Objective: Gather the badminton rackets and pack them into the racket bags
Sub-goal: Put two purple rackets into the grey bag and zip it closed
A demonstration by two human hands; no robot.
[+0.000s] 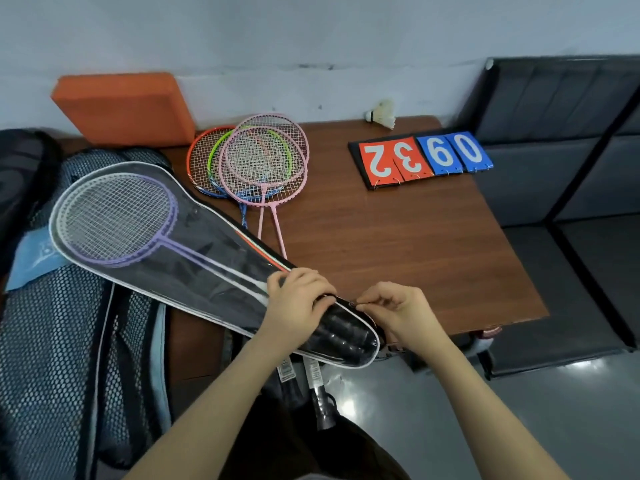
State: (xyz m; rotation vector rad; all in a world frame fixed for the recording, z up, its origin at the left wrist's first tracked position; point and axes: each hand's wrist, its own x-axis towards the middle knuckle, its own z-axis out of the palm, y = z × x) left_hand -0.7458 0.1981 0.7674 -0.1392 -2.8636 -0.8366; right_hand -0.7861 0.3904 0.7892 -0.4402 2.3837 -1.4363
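A clear-fronted racket bag (207, 261) with white piping lies slantwise across the table's left edge. Inside it I see a purple racket (117, 218) and a white one, heads at the upper left, dark grips at the lower right. My left hand (294, 299) grips the bag at its narrow handle end. My right hand (394, 310) pinches the small zipper pull on the bag's right edge. Several loose rackets (256, 161), pink, green, orange and blue, lie stacked on the wooden table (415, 254) beyond the bag.
More mesh racket bags (52, 341) pile up at the left. An orange cushion (121, 105) leans on the wall. A flip scoreboard (422, 157) and a shuttlecock (381, 114) sit at the table's far right. Dark benches (571, 168) stand to the right.
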